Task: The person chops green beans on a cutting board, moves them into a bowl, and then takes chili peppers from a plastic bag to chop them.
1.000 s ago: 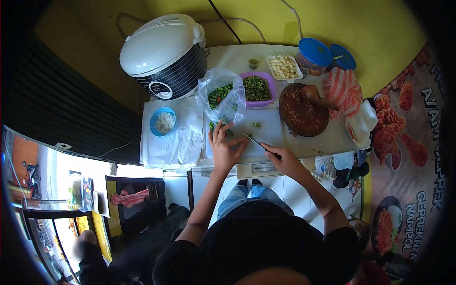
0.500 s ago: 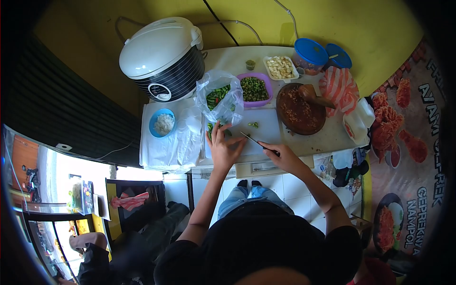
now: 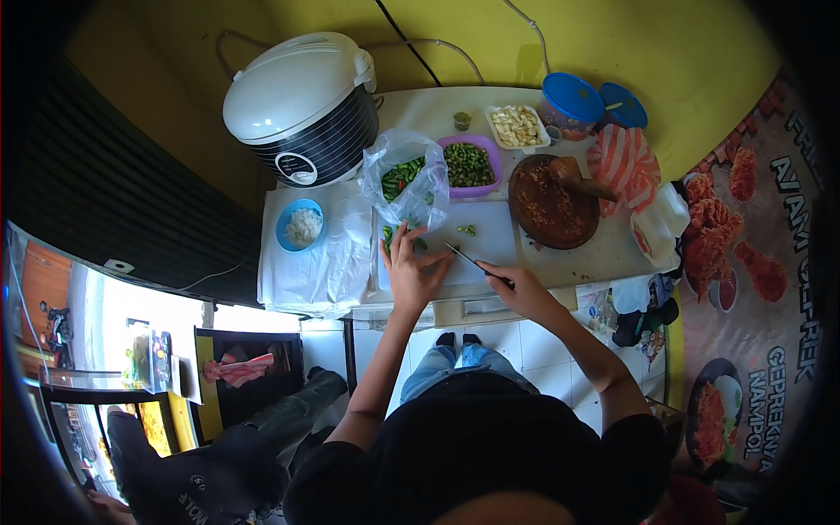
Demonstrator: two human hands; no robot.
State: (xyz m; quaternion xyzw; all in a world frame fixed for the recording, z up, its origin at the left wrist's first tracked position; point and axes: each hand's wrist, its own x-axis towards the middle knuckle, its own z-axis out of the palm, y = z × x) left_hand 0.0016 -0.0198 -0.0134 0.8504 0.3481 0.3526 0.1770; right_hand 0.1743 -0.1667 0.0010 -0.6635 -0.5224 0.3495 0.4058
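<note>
A white cutting board (image 3: 490, 229) lies on the counter before me. My right hand (image 3: 518, 289) is wrapped round the dark handle of a small knife (image 3: 472, 262), whose blade points up-left over the board. My left hand (image 3: 413, 273) is at the board's left part, thumb and a finger pinched near the knife tip on a small green piece, other fingers spread. Cut green pieces (image 3: 467, 230) lie on the board, and more green chilies (image 3: 388, 234) sit beside my left fingers. Behind stand a clear plastic bag of chilies (image 3: 395, 179) and a purple tub of chopped green pieces (image 3: 469, 164).
A rice cooker (image 3: 302, 109) and blue rice bowl (image 3: 300, 225) are at left. At right sit a round brown mortar (image 3: 547, 210) with a pestle, a striped bag (image 3: 623, 166) and blue-lidded tubs (image 3: 573, 98). Another person (image 3: 219, 464) is at lower left.
The other person at lower left has shifted, with more of the dark printed top showing. My hands and the knife have barely moved.
</note>
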